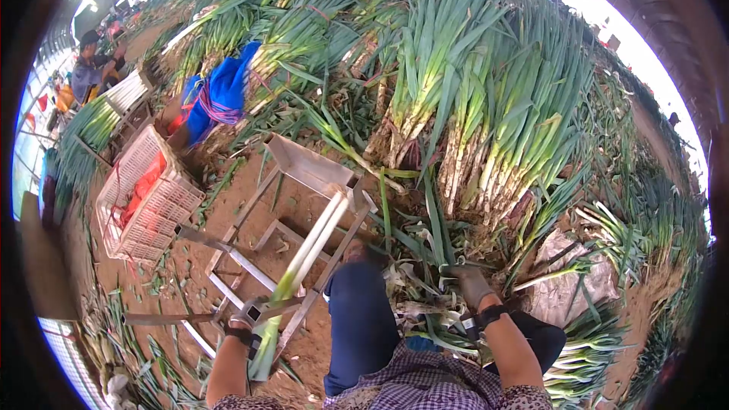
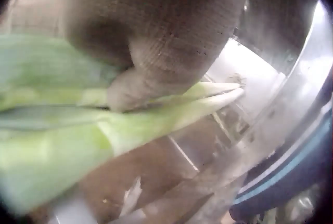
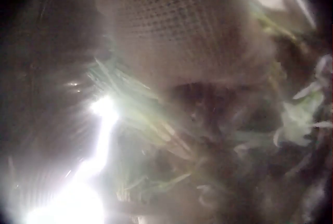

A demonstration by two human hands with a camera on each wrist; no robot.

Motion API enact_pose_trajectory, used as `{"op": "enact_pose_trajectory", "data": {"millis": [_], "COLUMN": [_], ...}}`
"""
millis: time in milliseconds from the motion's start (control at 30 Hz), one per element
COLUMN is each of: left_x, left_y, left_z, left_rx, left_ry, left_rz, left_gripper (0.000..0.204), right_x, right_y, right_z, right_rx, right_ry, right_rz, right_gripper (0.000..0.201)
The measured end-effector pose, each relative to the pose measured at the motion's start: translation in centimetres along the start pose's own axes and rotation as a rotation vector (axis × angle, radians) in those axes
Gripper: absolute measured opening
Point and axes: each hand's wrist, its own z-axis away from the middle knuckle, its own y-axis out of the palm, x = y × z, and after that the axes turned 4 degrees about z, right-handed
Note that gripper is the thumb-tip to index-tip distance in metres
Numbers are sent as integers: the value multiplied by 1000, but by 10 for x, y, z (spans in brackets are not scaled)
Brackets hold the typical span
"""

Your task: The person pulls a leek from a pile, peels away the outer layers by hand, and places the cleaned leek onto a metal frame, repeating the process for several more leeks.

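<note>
In the head view my gloved left hand [image 1: 249,313] grips the green part of a few long leeks [image 1: 317,235], their white ends lying up against the metal trough [image 1: 311,171] of a low metal stand. The left wrist view shows gloved fingers [image 2: 171,52] curled over the green stalks [image 2: 140,125]. Gloved too, my right hand [image 1: 472,286] is out beside my knee, low over leafy trimmings [image 1: 410,288]. Its fingers look loosely extended in the head view. The right wrist view is dim and blurred, with the glove [image 3: 182,37] above scattered leaf scraps [image 3: 302,115].
Large upright bundles of leeks [image 1: 486,106] stand ahead. A plastic crate [image 1: 148,197] with red material sits left, near a blue cloth [image 1: 220,95]. Metal bars of the stand [image 1: 243,266] reach toward my knee. A pale sack [image 1: 577,277] lies right. Another person [image 1: 95,68] sits far left.
</note>
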Motion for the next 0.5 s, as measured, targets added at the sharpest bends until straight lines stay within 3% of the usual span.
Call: {"op": "enact_pose_trajectory", "data": {"millis": [33, 67, 100, 133, 200, 267, 333, 400, 467, 500], "left_x": [-48, -52, -56, -77, -97, -100, -98, -98, -101, -104], "left_y": [26, 35, 43, 56, 63, 65, 63, 62, 63, 65], "left_z": [25, 22, 25, 36, 49, 47, 46, 46, 49, 49], "left_rx": [-28, 0, -4, -6, -59, -129, -156, -183, -207, -223], "left_ry": [69, -78, -91, -101, -121, -126, -100, -79, -60, -60], "left_rz": [-722, -634, -351, -70, 94, -87, -153, -174, -188, -190], "left_gripper": [31, 33, 35, 37, 39, 40, 40, 40, 40, 39], "right_x": [-9, -24, -37, -20, 22, 25, 48, 99, 142, 169], "right_y": [22, 52, 82, 75, 55, 69, 66, 48, 45, 23], "right_z": [-7, -15, -24, -26, -31, -47, -68, -105, -144, -156], "right_rx": [38, 37, 32, 16, -31, 31, -118, -53, -131, -6], "right_ry": [5, -9, -22, -64, -141, 63, -227, -4, -180, -198], "right_rz": [29, -162, -354, -240, -9, -296, -50, -380, -433, -391], "right_gripper": [49, 48, 46, 42, 35, 32, 27, 30, 35, 39]}}
